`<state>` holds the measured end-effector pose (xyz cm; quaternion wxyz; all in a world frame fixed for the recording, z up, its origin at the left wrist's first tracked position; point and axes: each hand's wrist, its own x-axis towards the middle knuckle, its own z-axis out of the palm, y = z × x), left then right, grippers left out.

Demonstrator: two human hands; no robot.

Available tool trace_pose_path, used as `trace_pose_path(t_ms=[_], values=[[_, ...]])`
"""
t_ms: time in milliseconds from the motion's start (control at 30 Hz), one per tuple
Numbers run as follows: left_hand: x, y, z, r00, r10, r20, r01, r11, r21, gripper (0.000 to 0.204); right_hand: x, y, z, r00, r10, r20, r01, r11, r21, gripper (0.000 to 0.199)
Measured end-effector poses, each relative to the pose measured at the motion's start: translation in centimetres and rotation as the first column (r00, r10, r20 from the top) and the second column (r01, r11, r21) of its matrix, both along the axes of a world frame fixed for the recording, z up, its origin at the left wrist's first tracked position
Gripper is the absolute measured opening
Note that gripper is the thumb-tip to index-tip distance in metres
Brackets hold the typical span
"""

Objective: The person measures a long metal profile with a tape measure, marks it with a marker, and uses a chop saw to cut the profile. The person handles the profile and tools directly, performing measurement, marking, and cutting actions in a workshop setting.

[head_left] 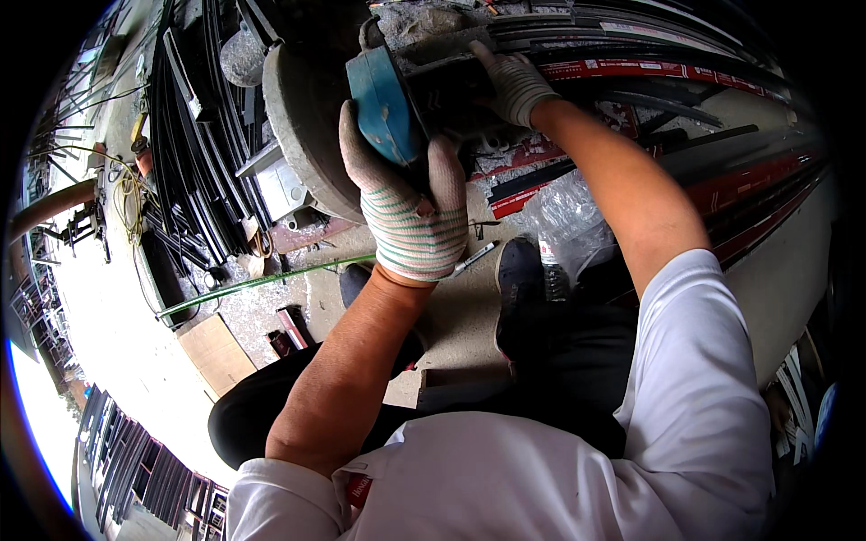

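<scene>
1 blue housing (383,104) above the floor (460,320), beside 1 grey disc (302,135). Left hand (410,216): grip wrapped round housing's near end, digits spread either side. Right hand (519,86): grip can't tell. 1 marker (475,258), 1 bottle (552,278). Red strip (631,69): white print.

In the upper middle of the frame, the striped-gloved left hand (415,216) clasps a blue machine housing (383,99) beside a large grey disc-shaped guard (307,126), while the gloved right hand (519,86) reaches among dark parts to its right, above crumpled clear plastic (568,216) right of centre.
</scene>
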<state>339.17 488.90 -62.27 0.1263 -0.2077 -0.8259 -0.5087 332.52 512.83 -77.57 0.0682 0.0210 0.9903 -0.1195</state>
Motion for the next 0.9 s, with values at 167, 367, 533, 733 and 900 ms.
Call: trace_pose_path(t_ms=[167,367,533,733,900], values=[[0.1,-0.2,-0.4,0.999,0.014,-0.047,-0.017,0.997,-0.069,0.088,0.3,-0.2,0.0,0.996,-0.026,-0.083,0.023,0.999,-0.035,0.089],[0.6,0.2,-0.4,0.999,0.017,0.031,-0.017,1.000,0.018,0.078,0.3,0.2,0.0,1.000,0.001,-0.027,-0.001,1.000,0.006,0.090],[0.7,0.0,-0.8,1.000,0.000,0.028,-0.001,0.999,0.036,0.076,0.4,-0.3,0.2,0.996,-0.027,-0.087,0.023,0.998,-0.050,0.089],[1.3,-0.4,-1.1,0.993,-0.051,0.105,0.043,0.996,0.077,0.079,0.1,-0.2,0.5,0.996,-0.047,-0.080,0.039,0.994,-0.100,0.088],[1.2,-1.0,-1.8,0.991,-0.070,0.110,0.062,0.995,0.080,0.085,-0.1,-1.1,2.0,0.999,-0.023,0.031,0.025,0.997,-0.068,0.091]])
